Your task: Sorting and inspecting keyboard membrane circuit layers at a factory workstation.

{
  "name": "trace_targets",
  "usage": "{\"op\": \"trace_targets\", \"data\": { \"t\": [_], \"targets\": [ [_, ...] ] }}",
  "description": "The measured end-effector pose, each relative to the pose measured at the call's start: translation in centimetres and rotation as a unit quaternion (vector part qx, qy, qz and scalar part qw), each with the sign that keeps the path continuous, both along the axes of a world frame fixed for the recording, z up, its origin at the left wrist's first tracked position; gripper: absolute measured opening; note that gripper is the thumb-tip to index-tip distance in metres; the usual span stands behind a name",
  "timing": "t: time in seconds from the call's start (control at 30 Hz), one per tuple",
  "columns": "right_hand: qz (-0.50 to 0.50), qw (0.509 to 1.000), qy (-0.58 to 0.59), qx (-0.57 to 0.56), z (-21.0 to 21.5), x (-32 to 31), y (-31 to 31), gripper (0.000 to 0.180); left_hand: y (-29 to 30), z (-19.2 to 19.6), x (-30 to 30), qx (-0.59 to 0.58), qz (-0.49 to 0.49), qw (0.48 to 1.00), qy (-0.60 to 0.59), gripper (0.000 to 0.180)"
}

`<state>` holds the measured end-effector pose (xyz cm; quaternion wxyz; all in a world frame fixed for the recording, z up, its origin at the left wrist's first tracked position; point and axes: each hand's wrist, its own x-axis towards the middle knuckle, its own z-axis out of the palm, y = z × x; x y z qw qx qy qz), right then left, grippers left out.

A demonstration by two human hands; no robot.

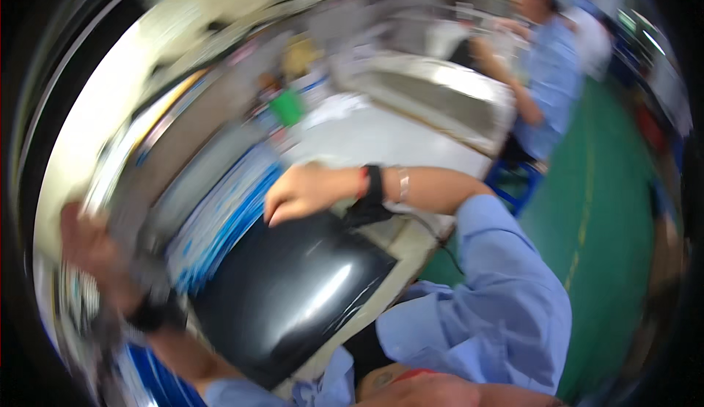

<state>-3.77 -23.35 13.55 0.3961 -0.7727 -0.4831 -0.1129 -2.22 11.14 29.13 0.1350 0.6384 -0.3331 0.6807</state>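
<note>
A glossy black sheet or flat panel (pixel 297 290) lies on the worktable in front of me. My right hand (pixel 308 191) is over its far edge, with the fingers curled down and closed; whatever they may hold is hidden. On that wrist are a red band, a black band (pixel 374 187) and a bracelet. Out to the far left, my left hand (pixel 95 253) is smeared by motion beside the stacked material, so its fingers cannot be read. A black band (pixel 150 312) circles the left wrist. Blue and white strips or sheets (pixel 235 216) lie just beyond the black sheet.
Beyond my right hand, a white tabletop (pixel 381 143) carries a large pale tray (pixel 440 99). A small green object (pixel 286 106) is among blurred items at the back. A co-worker in blue (pixel 550 77) sits on a blue stool (pixel 517 183) beside the green floor (pixel 594 246).
</note>
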Motion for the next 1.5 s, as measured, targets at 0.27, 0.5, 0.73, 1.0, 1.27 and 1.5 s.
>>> {"op": "trace_targets", "data": {
  "t": [0.27,0.5,0.73,1.0,1.27,1.5],
  "targets": [
    [-0.128,0.973,-0.175,-0.081,-4.7,12.8,7.7,0.047,0.2,-9.7,-0.6,0.029,-0.034,0.917,0.396,0.051],
    [-0.117,0.952,-0.185,-0.216,-9.0,15.5,12.0,0.065,5.4,-19.0,-6.0,-0.206,-0.093,0.821,0.524,0.057],
    [-0.126,0.940,-0.215,-0.234,-7.8,16.9,12.6,0.053,8.2,-23.2,-9.0,-0.281,-0.078,0.800,0.525,0.050],
    [-0.265,0.881,-0.352,-0.174,-7.5,18.9,14.9,0.017,8.5,-24.1,-8.1,-0.334,-0.092,0.791,0.504,0.048],
    [-0.230,0.947,-0.153,-0.162,1.8,12.7,12.3,0.032,7.1,-24.5,-8.8,-0.270,-0.028,0.807,0.524,0.055],
    [-0.127,0.952,-0.068,-0.271,3.5,7.1,8.8,0.041,4.3,-21.0,-9.9,-0.136,0.240,0.928,0.252,0.085]
  ]
}}
